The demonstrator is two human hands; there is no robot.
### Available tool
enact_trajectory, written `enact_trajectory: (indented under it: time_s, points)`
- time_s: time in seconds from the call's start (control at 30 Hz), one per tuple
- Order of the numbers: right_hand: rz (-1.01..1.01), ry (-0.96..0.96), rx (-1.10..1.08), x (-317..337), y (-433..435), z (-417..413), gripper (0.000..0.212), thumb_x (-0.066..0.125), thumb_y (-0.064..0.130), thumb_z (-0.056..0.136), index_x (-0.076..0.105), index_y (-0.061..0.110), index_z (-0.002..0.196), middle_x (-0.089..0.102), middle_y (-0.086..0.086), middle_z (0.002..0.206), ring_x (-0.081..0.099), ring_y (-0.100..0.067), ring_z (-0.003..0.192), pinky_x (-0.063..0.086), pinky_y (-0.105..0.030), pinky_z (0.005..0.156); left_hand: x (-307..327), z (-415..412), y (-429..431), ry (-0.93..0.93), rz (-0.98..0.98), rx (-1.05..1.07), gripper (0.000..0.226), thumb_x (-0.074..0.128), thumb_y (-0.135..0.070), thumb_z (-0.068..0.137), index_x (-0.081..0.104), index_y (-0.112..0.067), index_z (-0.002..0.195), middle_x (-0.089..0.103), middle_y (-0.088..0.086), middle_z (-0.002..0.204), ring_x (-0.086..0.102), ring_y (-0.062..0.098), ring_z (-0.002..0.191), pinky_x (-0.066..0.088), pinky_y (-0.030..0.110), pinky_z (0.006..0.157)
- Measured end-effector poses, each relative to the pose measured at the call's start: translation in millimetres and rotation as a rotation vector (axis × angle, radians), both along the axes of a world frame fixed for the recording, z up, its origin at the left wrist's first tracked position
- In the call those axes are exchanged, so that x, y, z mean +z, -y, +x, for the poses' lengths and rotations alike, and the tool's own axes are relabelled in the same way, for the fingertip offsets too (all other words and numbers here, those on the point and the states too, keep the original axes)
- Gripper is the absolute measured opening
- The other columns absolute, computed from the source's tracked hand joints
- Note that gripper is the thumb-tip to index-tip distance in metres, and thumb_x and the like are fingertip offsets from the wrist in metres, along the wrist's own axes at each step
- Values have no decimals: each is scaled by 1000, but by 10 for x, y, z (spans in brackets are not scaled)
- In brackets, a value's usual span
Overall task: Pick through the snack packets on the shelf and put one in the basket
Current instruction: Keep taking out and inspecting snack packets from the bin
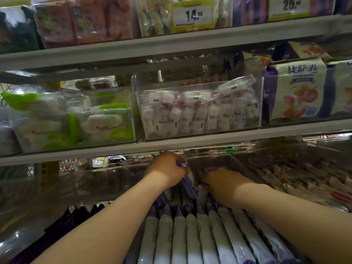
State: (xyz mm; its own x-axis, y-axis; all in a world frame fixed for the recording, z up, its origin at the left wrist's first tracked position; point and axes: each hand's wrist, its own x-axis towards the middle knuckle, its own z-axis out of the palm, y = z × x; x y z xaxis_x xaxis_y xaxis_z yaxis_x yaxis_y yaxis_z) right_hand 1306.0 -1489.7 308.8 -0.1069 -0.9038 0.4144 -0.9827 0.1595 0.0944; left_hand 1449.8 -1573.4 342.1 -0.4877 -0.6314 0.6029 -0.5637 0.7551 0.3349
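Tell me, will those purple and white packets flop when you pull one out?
Probably slightly floppy: the purple packet the left hand grips looks thin. Likely light, being slim. The row of packets may tip, standing on edge.

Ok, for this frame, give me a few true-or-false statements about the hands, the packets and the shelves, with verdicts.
1. Both the left hand and the right hand are in among the purple-and-white packets on the lower shelf. True.
2. The left hand grips one packet. True.
3. The basket stands on the shelf beside the right hand. False: no basket is in view.
4. The yellow price tag on the top shelf reads 30.00. False: it reads 14.00.
5. The clear bin on the middle shelf is empty. False: it holds white and pink wrapped pieces.
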Motion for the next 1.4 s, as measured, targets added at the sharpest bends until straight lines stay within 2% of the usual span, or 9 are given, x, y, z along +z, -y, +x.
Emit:
enact_trajectory:
  time_s: [0.27, 0.4, 0.53, 0.7, 0.87, 1.03, 1.17, 1.3, 1.4]
  points:
    - [0, 4, 3, -10, -9, 23, 34, 42, 11, 99, 58, 21, 127, 59, -10, 125, 59, -31, 111, 42, -30, 79, -11, 178, -19, -37, -142, 86, 30, 61, -32, 94, 66, -25, 123, 65, 0, 127, 58, 20, 117, 37, 19, 85]
    - [-12, -5, 12, -17, -8, 14, 34, 43, 13, 100, 58, 23, 129, 59, -9, 126, 59, -30, 111, 45, -31, 81, -131, 160, -130, 32, -337, 147, 22, 56, -36, 96, 66, -29, 114, 68, 2, 110, 61, 22, 102, 43, 27, 78]
    - [-11, -3, 24, -22, 13, -14, 34, 42, 13, 100, 58, 25, 128, 60, -8, 125, 60, -29, 109, 46, -32, 82, -138, 237, -126, 122, -274, 168, 23, 62, -40, 92, 66, -29, 112, 64, 0, 105, 62, 22, 100, 48, 31, 80]
    - [15, 69, 82, -16, 7, -63, 33, 47, 28, 98, 54, 29, 130, 57, -5, 127, 57, -27, 112, 48, -33, 89, -213, 161, -75, 414, -502, 225, 40, 52, -33, 96, 46, -27, 135, 36, 2, 147, 36, 28, 134, 28, 46, 113]
    - [19, 116, 78, 52, -59, -228, 55, 64, 38, 88, 44, 26, 138, 52, -1, 138, 54, -22, 121, 42, -24, 90, -182, 211, -16, 584, -425, 122, 45, 49, -37, 97, 44, -30, 141, 33, -1, 153, 38, 27, 135, 37, 39, 104]
    - [148, 50, 113, 112, -105, -262, 57, 60, 44, 91, 41, 29, 142, 45, 4, 146, 45, -21, 129, 37, -29, 105, -228, 198, -69, 629, -468, 121, 56, 49, -44, 96, 28, -39, 148, 19, -2, 161, 20, 29, 146, 22, 48, 115]
    - [149, 138, 128, 132, -139, -232, 54, 68, 46, 85, 52, 30, 133, 54, 6, 136, 52, -15, 118, 39, -21, 94, -189, 184, -142, 677, -466, 179, 54, 51, -46, 95, 36, -36, 146, 19, 1, 160, 17, 30, 146, 16, 52, 117]
    - [58, 152, 56, 181, -214, -171, 61, 78, 47, 73, 56, 28, 127, 57, 6, 129, 56, -14, 110, 47, -24, 91, -155, 255, -179, 664, -477, 187, 55, 50, -46, 94, 38, -32, 146, 19, 2, 160, 16, 29, 146, 13, 49, 117]
    - [-87, 148, 27, 231, -365, -91, 47, 75, 38, 76, 60, 29, 119, 61, 5, 118, 59, -16, 104, 51, -25, 84, -170, 364, -194, 581, -513, 161, 50, 51, -43, 94, 42, -31, 142, 28, 1, 155, 25, 27, 142, 18, 45, 114]
